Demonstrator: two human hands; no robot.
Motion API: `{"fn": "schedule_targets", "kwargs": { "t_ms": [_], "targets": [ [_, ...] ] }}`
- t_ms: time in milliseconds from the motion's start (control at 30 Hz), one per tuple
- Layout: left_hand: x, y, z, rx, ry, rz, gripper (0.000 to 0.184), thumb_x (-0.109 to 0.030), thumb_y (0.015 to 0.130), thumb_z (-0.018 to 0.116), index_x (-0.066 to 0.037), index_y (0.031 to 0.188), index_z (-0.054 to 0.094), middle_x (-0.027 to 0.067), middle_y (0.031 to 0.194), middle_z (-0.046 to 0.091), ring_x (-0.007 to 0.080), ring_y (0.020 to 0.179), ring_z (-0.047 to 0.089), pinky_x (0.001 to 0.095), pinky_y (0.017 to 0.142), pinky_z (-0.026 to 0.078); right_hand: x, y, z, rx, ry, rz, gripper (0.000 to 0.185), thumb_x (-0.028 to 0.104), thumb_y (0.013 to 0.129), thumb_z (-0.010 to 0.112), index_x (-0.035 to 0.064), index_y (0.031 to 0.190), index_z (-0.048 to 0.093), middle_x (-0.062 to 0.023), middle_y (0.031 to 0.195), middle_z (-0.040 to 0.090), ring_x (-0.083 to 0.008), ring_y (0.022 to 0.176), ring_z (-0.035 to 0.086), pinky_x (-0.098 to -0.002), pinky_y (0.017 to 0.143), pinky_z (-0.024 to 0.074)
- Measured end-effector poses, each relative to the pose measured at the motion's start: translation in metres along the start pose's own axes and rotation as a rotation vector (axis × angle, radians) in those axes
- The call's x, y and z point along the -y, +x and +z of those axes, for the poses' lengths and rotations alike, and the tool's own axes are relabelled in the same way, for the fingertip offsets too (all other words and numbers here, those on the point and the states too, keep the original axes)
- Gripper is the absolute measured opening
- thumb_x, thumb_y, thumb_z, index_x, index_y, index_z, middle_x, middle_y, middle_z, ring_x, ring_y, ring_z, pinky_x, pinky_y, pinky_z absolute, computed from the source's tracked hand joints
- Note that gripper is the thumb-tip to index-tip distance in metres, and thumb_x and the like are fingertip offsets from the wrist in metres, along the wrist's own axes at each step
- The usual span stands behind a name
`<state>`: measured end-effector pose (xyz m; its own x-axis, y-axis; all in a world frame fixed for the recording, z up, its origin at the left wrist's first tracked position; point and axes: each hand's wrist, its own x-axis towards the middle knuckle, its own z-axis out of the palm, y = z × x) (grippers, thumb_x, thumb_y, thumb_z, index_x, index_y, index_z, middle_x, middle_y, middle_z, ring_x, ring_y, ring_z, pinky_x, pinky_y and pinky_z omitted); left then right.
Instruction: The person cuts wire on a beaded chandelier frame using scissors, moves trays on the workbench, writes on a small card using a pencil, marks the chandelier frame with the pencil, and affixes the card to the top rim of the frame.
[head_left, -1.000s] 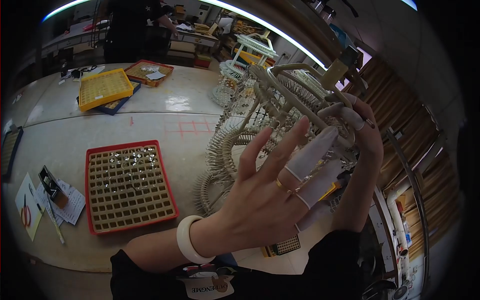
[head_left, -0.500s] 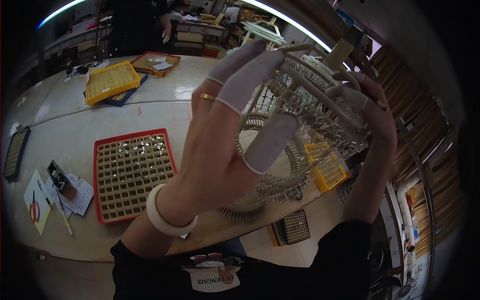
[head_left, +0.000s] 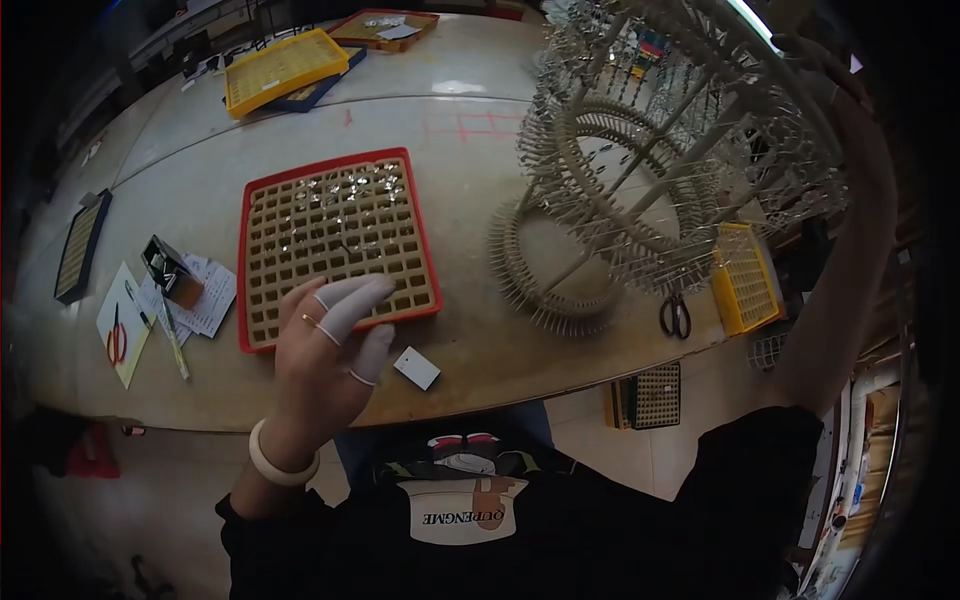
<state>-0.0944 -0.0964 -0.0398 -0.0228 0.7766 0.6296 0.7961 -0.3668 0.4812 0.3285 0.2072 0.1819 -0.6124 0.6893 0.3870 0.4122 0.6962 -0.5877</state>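
Note:
My left hand (head_left: 325, 365), with pale finger covers, a ring and a cream bangle, hovers at the near edge of the red tray (head_left: 426, 240). Its fingers are apart and nothing shows between them. Small shiny pieces (head_left: 350, 190) lie in the upper compartments of the tray. At the upper right, my right hand (head_left: 835, 85) is closed on the top frame of a round wire rack (head_left: 690, 190) with coiled rings and many hanging pieces; its fingertips are dark and partly hidden.
Yellow, blue and red trays (head_left: 285, 70) lie at the back left. Nearer left are red scissors (head_left: 117, 340), papers (head_left: 212, 300) and a black box (head_left: 170, 270). A white card (head_left: 417, 368), dark scissors (head_left: 675, 316) and a yellow basket (head_left: 745, 280) are near the front edge.
The view has tipped downward. My left hand has left the rack and moved down and left to the red tray. My right hand has stayed at the rack's top.

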Motion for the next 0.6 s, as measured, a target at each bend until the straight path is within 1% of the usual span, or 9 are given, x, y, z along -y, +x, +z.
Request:
{"fn": "schedule_targets", "kwargs": {
  "t_ms": [67, 167, 233, 300, 333, 433, 467, 533, 600],
  "targets": [
    [0.010, -0.032, 0.010, 0.073, 0.059, -0.031, 0.037, -0.005, 0.077, 0.070, -0.008, 0.112, 0.062, 0.0074, 0.108, 0.066, 0.0251, 0.098, 0.062, 0.0412, 0.096, 0.040, 0.005, -0.010, 0.035, 0.033, 0.029, -0.019, 0.042, 0.020, 0.083, 0.063, -0.0002, 0.120, 0.060, -0.0121, 0.101, 0.068, -0.0214, 0.093, 0.064, -0.0339, 0.086, 0.0479],
    [0.013, -0.072, 0.028, 0.164, 0.071, -0.148, 0.035, -0.005, 0.076, 0.069, -0.008, 0.110, 0.063, 0.0090, 0.113, 0.064, 0.0278, 0.104, 0.059, 0.0423, 0.096, 0.039, 0.038, -0.038, 0.088, 0.064, 0.051, -0.054, 0.042, 0.019, 0.083, 0.063, 0.0002, 0.120, 0.060, -0.0120, 0.100, 0.068, -0.0216, 0.092, 0.064, -0.0333, 0.085, 0.0480],
    [0.013, -0.095, 0.038, 0.197, 0.067, -0.181, 0.039, -0.008, 0.075, 0.069, -0.009, 0.114, 0.063, 0.0109, 0.122, 0.060, 0.0306, 0.113, 0.054, 0.0434, 0.098, 0.037, 0.069, -0.061, 0.123, 0.076, 0.057, -0.082, 0.041, 0.018, 0.083, 0.062, 0.0005, 0.120, 0.060, -0.0120, 0.100, 0.068, -0.0217, 0.091, 0.064, -0.0329, 0.084, 0.0480],
    [0.005, -0.105, 0.045, 0.229, 0.159, -0.226, 0.045, -0.013, 0.075, 0.071, -0.011, 0.119, 0.063, 0.0117, 0.130, 0.055, 0.0329, 0.122, 0.047, 0.0447, 0.101, 0.034, 0.103, -0.079, 0.155, 0.089, 0.055, -0.119, 0.041, 0.017, 0.082, 0.062, 0.0008, 0.120, 0.061, -0.0120, 0.100, 0.069, -0.0219, 0.090, 0.064, -0.0326, 0.083, 0.0481],
    [0.006, -0.113, 0.050, 0.265, 0.164, -0.240, 0.048, -0.018, 0.074, 0.072, -0.014, 0.120, 0.062, 0.0134, 0.139, 0.047, 0.0359, 0.131, 0.038, 0.0467, 0.105, 0.030, 0.119, -0.086, 0.171, 0.099, 0.054, -0.138, 0.041, 0.017, 0.082, 0.062, 0.0009, 0.120, 0.061, -0.0120, 0.099, 0.069, -0.0220, 0.089, 0.064, -0.0324, 0.082, 0.0481],
    [0.003, -0.122, 0.060, 0.250, 0.234, -0.188, 0.047, -0.026, 0.076, 0.071, -0.016, 0.120, 0.063, 0.0133, 0.141, 0.045, 0.0358, 0.133, 0.035, 0.0472, 0.106, 0.027, 0.156, -0.105, 0.208, 0.133, 0.054, -0.179, 0.041, 0.015, 0.082, 0.062, 0.0013, 0.120, 0.061, -0.0120, 0.099, 0.069, -0.0222, 0.088, 0.065, -0.0318, 0.081, 0.0482],
    [0.005, -0.123, 0.062, 0.258, 0.273, -0.189, 0.049, -0.038, 0.076, 0.071, -0.017, 0.120, 0.063, 0.0123, 0.142, 0.044, 0.0345, 0.135, 0.034, 0.0479, 0.107, 0.027, 0.165, -0.107, 0.216, 0.144, 0.052, -0.193, 0.040, 0.015, 0.081, 0.062, 0.0015, 0.119, 0.061, -0.0120, 0.098, 0.069, -0.0223, 0.087, 0.065, -0.0316, 0.080, 0.0482],
    [0.006, -0.124, 0.064, 0.268, 0.265, -0.192, 0.052, -0.042, 0.075, 0.071, -0.017, 0.120, 0.063, 0.0110, 0.142, 0.044, 0.0335, 0.134, 0.034, 0.0488, 0.107, 0.026, 0.172, -0.104, 0.225, 0.167, 0.044, -0.224, 0.040, 0.014, 0.081, 0.062, 0.0017, 0.119, 0.061, -0.0119, 0.098, 0.069, -0.0224, 0.086, 0.065, -0.0312, 0.079, 0.0483],
    [0.008, -0.126, 0.065, 0.280, 0.264, -0.195, 0.054, -0.045, 0.074, 0.072, -0.018, 0.120, 0.063, 0.0098, 0.142, 0.044, 0.0324, 0.134, 0.035, 0.0496, 0.108, 0.024, 0.119, -0.094, 0.318, 0.450, 0.507, -0.234, 0.030, 0.011, 0.081, 0.066, 0.0017, 0.109, 0.063, -0.0129, 0.096, 0.060, -0.0254, 0.080, 0.059, -0.0319, 0.070, 0.0452]
  ]
}}
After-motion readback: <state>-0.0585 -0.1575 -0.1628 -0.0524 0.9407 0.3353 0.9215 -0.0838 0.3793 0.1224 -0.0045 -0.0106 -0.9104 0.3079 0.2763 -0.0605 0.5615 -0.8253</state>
